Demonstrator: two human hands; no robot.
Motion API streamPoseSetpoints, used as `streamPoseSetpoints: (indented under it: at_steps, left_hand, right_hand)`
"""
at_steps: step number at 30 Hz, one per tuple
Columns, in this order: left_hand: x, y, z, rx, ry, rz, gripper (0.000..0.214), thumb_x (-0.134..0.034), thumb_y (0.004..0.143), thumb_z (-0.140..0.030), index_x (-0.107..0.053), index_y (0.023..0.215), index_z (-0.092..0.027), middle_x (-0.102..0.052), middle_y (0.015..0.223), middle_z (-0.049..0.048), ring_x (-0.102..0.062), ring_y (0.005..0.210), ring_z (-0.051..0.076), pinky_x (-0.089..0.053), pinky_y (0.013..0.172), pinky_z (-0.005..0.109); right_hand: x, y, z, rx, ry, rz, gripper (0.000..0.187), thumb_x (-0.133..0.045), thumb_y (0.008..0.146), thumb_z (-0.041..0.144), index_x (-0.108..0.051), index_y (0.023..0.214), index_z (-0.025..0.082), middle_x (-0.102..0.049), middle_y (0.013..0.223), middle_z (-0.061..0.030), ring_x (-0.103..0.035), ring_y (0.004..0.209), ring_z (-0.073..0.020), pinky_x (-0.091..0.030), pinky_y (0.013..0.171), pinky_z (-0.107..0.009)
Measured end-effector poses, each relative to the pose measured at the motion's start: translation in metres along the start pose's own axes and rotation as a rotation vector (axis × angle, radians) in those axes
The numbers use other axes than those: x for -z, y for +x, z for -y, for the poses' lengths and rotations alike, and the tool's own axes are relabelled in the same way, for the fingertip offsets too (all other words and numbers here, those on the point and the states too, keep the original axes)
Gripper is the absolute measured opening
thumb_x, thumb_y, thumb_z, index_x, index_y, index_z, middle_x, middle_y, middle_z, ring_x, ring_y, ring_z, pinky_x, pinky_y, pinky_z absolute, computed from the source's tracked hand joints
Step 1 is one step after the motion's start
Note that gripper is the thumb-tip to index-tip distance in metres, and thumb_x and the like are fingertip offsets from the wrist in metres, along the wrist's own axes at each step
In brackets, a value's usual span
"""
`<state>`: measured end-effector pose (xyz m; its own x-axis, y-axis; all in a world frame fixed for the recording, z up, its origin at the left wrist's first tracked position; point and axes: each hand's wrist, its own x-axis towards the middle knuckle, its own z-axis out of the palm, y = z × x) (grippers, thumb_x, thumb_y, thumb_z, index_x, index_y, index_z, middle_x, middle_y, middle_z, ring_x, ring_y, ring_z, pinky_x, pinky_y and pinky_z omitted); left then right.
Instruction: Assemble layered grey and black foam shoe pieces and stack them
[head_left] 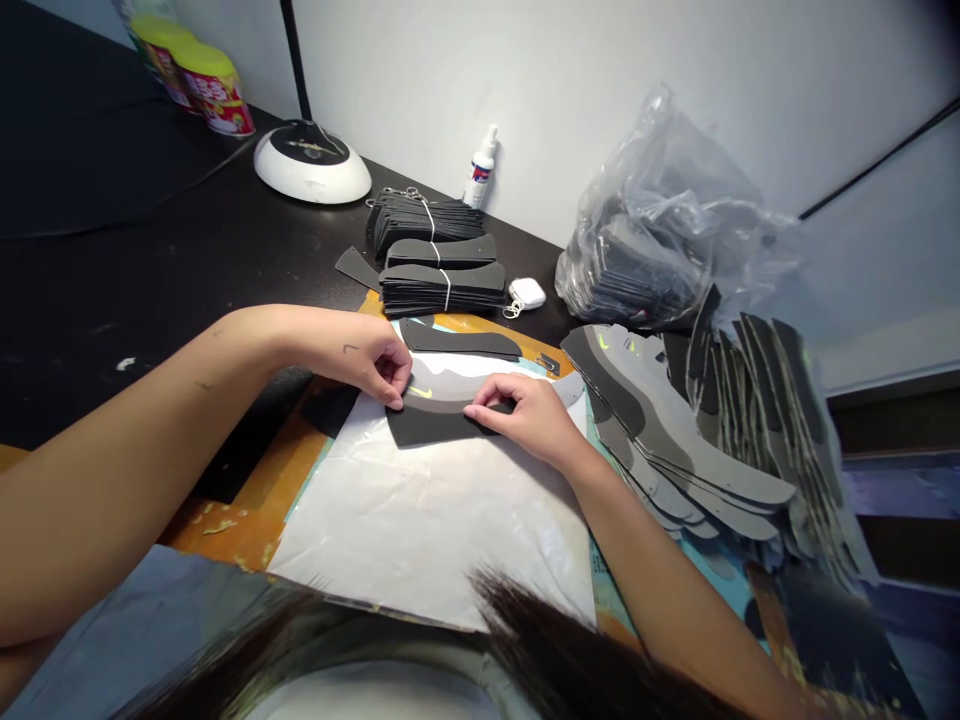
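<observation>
The grey-and-black shoe upper panel lay on a white plastic sheet, the left hand and right hand with fingers curled down on it; whether they pinched or only pressed could not be told. It looked light, thin and bendable, best held by its edges. The hands hid its middle; hair blocked the near foreground.
</observation>
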<state>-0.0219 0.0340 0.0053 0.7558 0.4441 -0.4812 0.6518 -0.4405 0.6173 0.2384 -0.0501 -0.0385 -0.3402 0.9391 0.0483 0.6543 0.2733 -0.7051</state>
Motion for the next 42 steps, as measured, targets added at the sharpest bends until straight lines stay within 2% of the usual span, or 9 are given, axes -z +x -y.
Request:
streamPoseSetpoints:
  at_steps: [10, 16, 20, 23, 26, 30, 34, 37, 42]
  left_hand:
    - [-0.001, 0.0, -0.001, -0.048, -0.004, 0.01, 0.016, -0.067, 0.08, -0.032, -0.071, 0.079, -0.017, -0.064, 0.069, 0.0035, -0.053, 0.059, 0.014, -0.033, 0.05, 0.022]
    - [-0.004, 0.002, -0.001, -0.023, -0.018, -0.039, 0.019, -0.072, 0.076, -0.035, -0.063, 0.078, -0.019, -0.059, 0.068, 0.001, -0.051, 0.061, 0.015, -0.032, 0.052, 0.024]
    - [-0.003, -0.001, -0.01, -0.003, 0.139, -0.152, 0.016, -0.077, 0.072, -0.031, -0.066, 0.076, -0.02, -0.063, 0.071, -0.0004, -0.052, 0.062, 0.014, -0.03, 0.056, 0.024]
    - [-0.004, -0.001, -0.015, -0.062, 0.211, -0.224, 0.019, -0.082, 0.069, -0.035, -0.07, 0.077, -0.022, -0.063, 0.071, -0.0012, -0.052, 0.063, 0.014, -0.029, 0.058, 0.024]
    - [-0.008, 0.002, -0.016, -0.162, 0.195, -0.194, 0.017, -0.083, 0.07, -0.036, -0.074, 0.078, -0.023, -0.063, 0.072, 0.0003, -0.053, 0.067, 0.016, -0.031, 0.059, 0.024]
    - [-0.012, 0.007, -0.013, -0.191, 0.157, -0.148, 0.011, -0.081, 0.072, -0.03, -0.075, 0.075, -0.022, -0.061, 0.073, 0.0018, -0.053, 0.069, 0.016, -0.034, 0.059, 0.023]
    - [-0.014, 0.01, -0.013, -0.243, 0.124, -0.093, 0.017, -0.082, 0.073, -0.036, -0.076, 0.08, -0.022, -0.061, 0.075, 0.0023, -0.054, 0.071, 0.017, -0.038, 0.062, 0.023]
    - [-0.016, 0.012, -0.013, -0.246, 0.13, -0.036, 0.017, -0.081, 0.075, -0.038, -0.077, 0.08, -0.023, -0.061, 0.076, 0.0028, -0.055, 0.074, 0.018, -0.039, 0.064, 0.023]
    - [-0.018, 0.006, -0.019, -0.229, 0.168, -0.051, 0.011, -0.078, 0.076, -0.03, -0.077, 0.085, -0.023, -0.06, 0.08, 0.0034, -0.053, 0.08, 0.019, -0.04, 0.07, 0.022]
  right_hand:
    - [0.001, 0.0, 0.001, -0.039, 0.009, 0.02, 0.016, -0.075, 0.082, 0.029, -0.067, 0.071, 0.021, -0.07, 0.076, -0.0008, -0.057, 0.075, -0.0163, -0.038, 0.067, -0.027]
    - [0.001, 0.0, 0.001, -0.039, 0.02, 0.024, 0.016, -0.076, 0.082, 0.03, -0.068, 0.071, 0.021, -0.068, 0.073, 0.001, -0.056, 0.074, -0.0153, -0.038, 0.067, -0.026]
    - [0.001, 0.0, 0.001, -0.022, 0.021, 0.026, 0.016, -0.075, 0.083, 0.03, -0.068, 0.072, 0.021, -0.069, 0.074, 0.0012, -0.057, 0.075, -0.015, -0.038, 0.067, -0.026]
    - [0.001, 0.0, 0.001, -0.015, 0.018, 0.021, 0.017, -0.075, 0.083, 0.03, -0.068, 0.072, 0.02, -0.069, 0.074, 0.0006, -0.057, 0.075, -0.0153, -0.037, 0.067, -0.026]
    - [0.001, 0.0, 0.001, -0.011, 0.018, 0.02, 0.016, -0.075, 0.082, 0.03, -0.068, 0.072, 0.021, -0.068, 0.074, 0.0006, -0.056, 0.074, -0.0151, -0.037, 0.066, -0.026]
    - [0.001, 0.001, 0.0, -0.017, 0.054, 0.027, 0.016, -0.075, 0.082, 0.031, -0.068, 0.072, 0.021, -0.068, 0.073, 0.0014, -0.056, 0.072, -0.0143, -0.037, 0.066, -0.025]
    - [0.001, 0.001, -0.001, -0.038, 0.138, 0.044, 0.017, -0.074, 0.082, 0.034, -0.067, 0.075, 0.02, -0.068, 0.075, 0.0014, -0.057, 0.07, -0.0135, -0.038, 0.065, -0.025]
    - [0.0, 0.002, -0.001, -0.049, 0.14, 0.038, 0.017, -0.074, 0.081, 0.034, -0.067, 0.074, 0.02, -0.067, 0.074, 0.0015, -0.057, 0.071, -0.0135, -0.037, 0.065, -0.025]
    - [0.0, 0.001, -0.001, -0.061, 0.177, 0.04, 0.016, -0.075, 0.08, 0.033, -0.066, 0.076, 0.02, -0.065, 0.071, 0.0028, -0.056, 0.068, -0.0125, -0.038, 0.066, -0.025]
